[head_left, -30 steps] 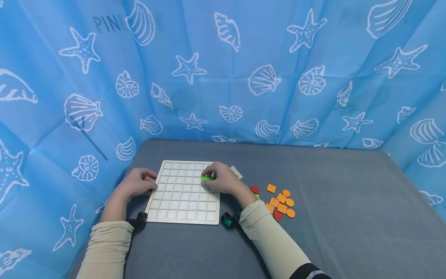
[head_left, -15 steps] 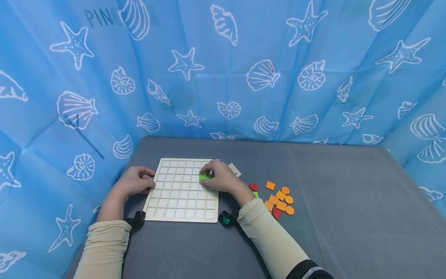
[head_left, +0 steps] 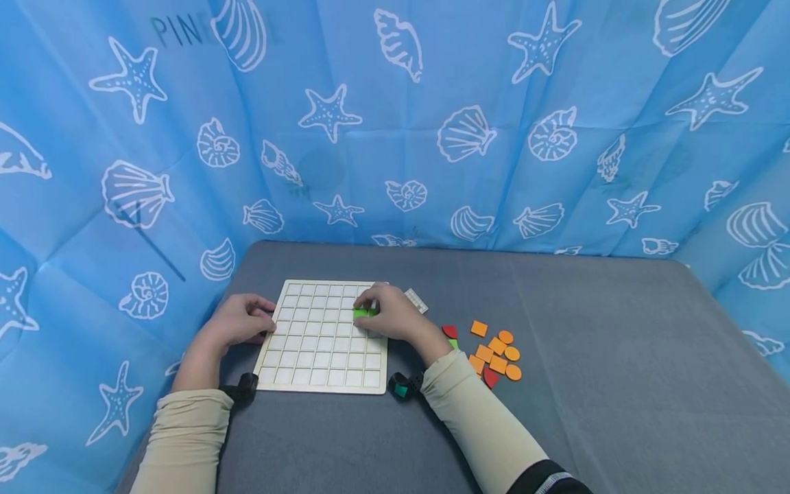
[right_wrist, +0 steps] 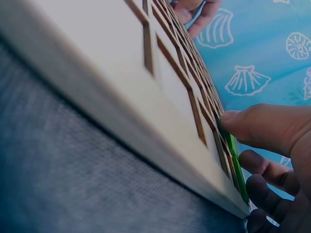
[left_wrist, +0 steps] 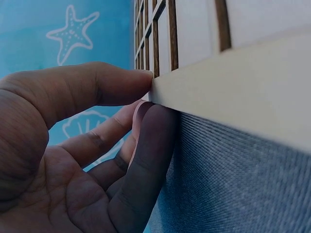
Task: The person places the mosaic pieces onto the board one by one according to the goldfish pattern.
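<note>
A pale wooden board (head_left: 321, 392) with a grid of square cells lies flat on the grey table. My left hand (head_left: 242, 320) holds its left edge; in the left wrist view the thumb (left_wrist: 124, 86) touches the upper rim and a finger sits below it. Over the board's right side, my right hand (head_left: 395, 313) has its thumb and fingers about a green square tile (head_left: 361, 313). The right wrist view shows the thumb (right_wrist: 265, 124) touching green and a second green piece (right_wrist: 241, 182) beside it, both level with the cells. The right hand partly hides these tiles.
Right of the board lie orange squares (head_left: 484, 353), orange discs (head_left: 511, 353), red pieces (head_left: 490, 378) and a partly covered green piece (head_left: 453, 343). A small white gridded card (head_left: 416, 300) lies behind the right hand. A blue seashell curtain (head_left: 407, 137) hangs behind the table.
The head view has shifted slightly. More green shows between the right thumb and fingers than a second ago. The left hand keeps its place at the board's edge.
</note>
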`<state>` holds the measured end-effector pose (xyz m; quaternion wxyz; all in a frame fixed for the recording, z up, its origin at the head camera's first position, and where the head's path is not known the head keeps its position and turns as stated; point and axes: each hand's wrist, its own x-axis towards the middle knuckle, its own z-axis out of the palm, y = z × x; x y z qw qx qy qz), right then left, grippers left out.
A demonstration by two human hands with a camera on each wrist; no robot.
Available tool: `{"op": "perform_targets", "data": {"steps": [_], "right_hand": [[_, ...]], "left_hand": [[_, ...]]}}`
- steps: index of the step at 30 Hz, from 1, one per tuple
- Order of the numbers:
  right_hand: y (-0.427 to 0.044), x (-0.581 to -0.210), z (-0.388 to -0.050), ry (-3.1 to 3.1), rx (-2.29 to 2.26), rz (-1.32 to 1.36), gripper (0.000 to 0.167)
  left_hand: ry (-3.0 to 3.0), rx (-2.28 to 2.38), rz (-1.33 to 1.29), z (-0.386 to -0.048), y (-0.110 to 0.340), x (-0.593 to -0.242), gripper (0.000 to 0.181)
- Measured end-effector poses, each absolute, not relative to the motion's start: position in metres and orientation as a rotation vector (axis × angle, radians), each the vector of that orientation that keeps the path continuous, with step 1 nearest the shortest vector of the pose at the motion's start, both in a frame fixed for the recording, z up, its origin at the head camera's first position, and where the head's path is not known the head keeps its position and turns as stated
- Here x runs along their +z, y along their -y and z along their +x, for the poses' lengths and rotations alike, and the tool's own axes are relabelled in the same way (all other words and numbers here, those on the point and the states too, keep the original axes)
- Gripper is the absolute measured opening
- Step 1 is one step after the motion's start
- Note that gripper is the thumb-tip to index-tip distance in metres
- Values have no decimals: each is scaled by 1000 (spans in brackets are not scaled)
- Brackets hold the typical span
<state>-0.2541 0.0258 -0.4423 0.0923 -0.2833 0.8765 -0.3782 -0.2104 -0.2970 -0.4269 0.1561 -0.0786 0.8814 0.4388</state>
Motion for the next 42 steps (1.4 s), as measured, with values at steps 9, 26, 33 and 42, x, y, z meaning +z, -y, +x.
{"op": "perform_targets", "data": {"steps": [9,26,33,42], "right_hand": [[-36,-430,-256,-2588,-1249,-856,27],[-121,-397,-236,-2663,-1308,-857,23],[-161,-418,-220,-2605,-1263,-866,28],[-181,-430,-210,-2522,-1222,-889,33]], "left_hand": [[-2524,1262,-226,-209,296,-423,55],[-2531,1264,-195,-208,297,-425,55],[-2529,1256,-189,-209,294,-428,55],[-2544,1245,-193,-208,296,-428,55]]}}
